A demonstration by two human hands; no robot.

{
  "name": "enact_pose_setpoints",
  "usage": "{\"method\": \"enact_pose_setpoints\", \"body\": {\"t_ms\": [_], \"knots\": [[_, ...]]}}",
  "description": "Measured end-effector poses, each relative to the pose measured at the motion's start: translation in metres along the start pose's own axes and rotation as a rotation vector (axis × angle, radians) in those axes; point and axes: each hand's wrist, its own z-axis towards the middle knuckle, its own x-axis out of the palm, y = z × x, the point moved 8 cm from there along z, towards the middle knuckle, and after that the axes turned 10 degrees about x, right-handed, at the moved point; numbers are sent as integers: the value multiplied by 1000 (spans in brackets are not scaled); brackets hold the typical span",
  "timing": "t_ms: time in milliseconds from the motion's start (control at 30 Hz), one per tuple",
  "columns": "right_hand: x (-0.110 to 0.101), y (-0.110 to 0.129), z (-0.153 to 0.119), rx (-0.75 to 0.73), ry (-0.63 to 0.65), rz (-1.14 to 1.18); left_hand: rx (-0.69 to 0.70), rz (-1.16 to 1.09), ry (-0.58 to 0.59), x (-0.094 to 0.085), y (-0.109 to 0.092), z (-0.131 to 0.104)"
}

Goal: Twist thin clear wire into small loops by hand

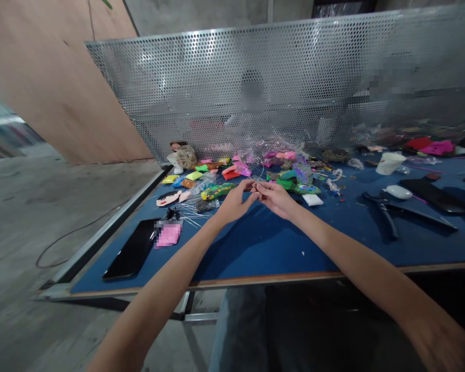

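Note:
My left hand [235, 200] and my right hand [275, 198] meet above the middle of the blue table [256, 248]. Both have their fingers pinched together around something too small to make out. A thin wire-like line [260, 166] rises near the fingertips. Just left of my left hand lies a yellow-green patterned clay piece [216, 191], with thin metal wires [189, 214] beside it. To the right of my right hand are a green and purple clay mass [301, 175] and a small white packet [312, 200].
A black phone [132, 249] and a pink packet [168, 235] lie at the left. Scissors [411, 213], a white spoon [398, 192], a dark phone [433, 195] and a white cup [389, 163] are at the right. A perforated metal panel [232, 93] stands behind.

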Motion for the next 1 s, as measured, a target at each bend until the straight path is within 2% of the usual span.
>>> {"method": "enact_pose_setpoints", "body": {"t_ms": [67, 267, 433, 500, 667, 800, 1000], "knots": [[-2, 2, 0, -37, -28, -81, 11, -42, 9, -1, 0, -1], [-3, 24, -9, -294, -119, -447, 82, -108, 93, -3, -10, -3], [0, 41, -21, -455, -254, -791, -101, 81, 43, -11, -2, -1], [2, 44, -23, -495, -282, -892, -154, 170, 75, -10, 1, -1], [6, 42, -23, -519, -254, -944, -194, 418, 135, -8, 2, -1], [7, 39, -22, -485, -258, -931, -204, 592, 184, -3, -5, -2], [3, 35, -21, -451, -272, -905, -197, 536, 186, 3, -8, -4]]}}
